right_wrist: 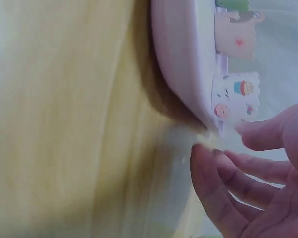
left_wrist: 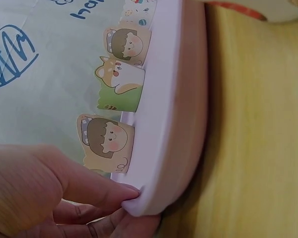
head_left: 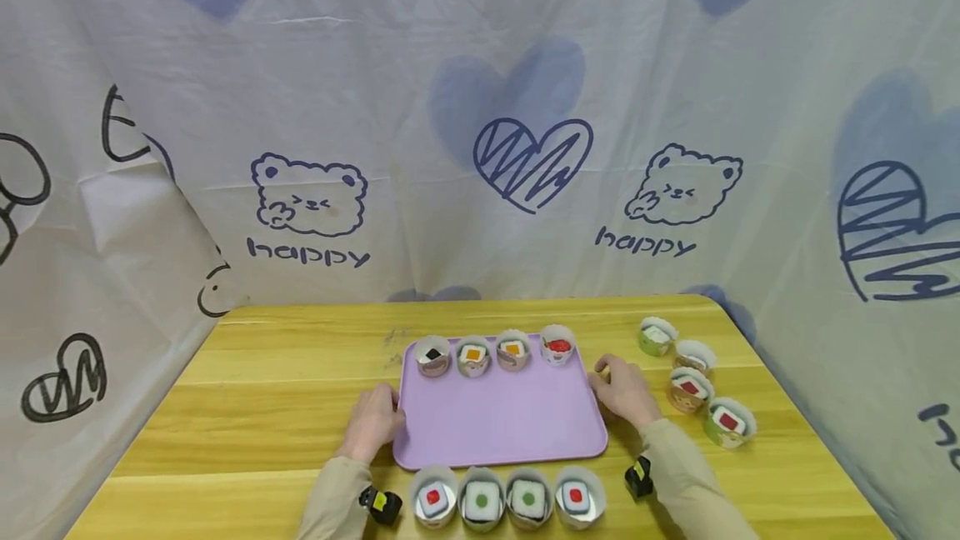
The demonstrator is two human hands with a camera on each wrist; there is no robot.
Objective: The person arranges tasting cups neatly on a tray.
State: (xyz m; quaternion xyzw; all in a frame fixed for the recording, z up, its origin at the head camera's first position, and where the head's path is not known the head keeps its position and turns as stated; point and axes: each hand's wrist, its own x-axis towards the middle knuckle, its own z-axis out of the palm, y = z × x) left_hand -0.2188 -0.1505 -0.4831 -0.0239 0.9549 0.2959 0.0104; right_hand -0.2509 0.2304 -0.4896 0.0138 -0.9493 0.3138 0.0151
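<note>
A pale purple tray (head_left: 502, 415) lies on the wooden table. Along its far edge stand several paper cups, among them one with a black-topped piece (head_left: 432, 361) at the left and one with red filling (head_left: 557, 347) at the right. My left hand (head_left: 375, 422) pinches the tray's left rim between thumb and fingers, as the left wrist view shows up close. By the tray's right rim is my right hand (head_left: 624, 390). Its thumb and fingers are spread apart near the tray corner (right_wrist: 203, 111), with nothing between them in the right wrist view.
In front of the tray, a row of several cups holds square sweets, such as a green-dotted one (head_left: 480, 500). More cups, including a red-topped one (head_left: 729, 422), stand to the right on the table (head_left: 262, 407). A printed cloth (head_left: 420, 215) hangs behind.
</note>
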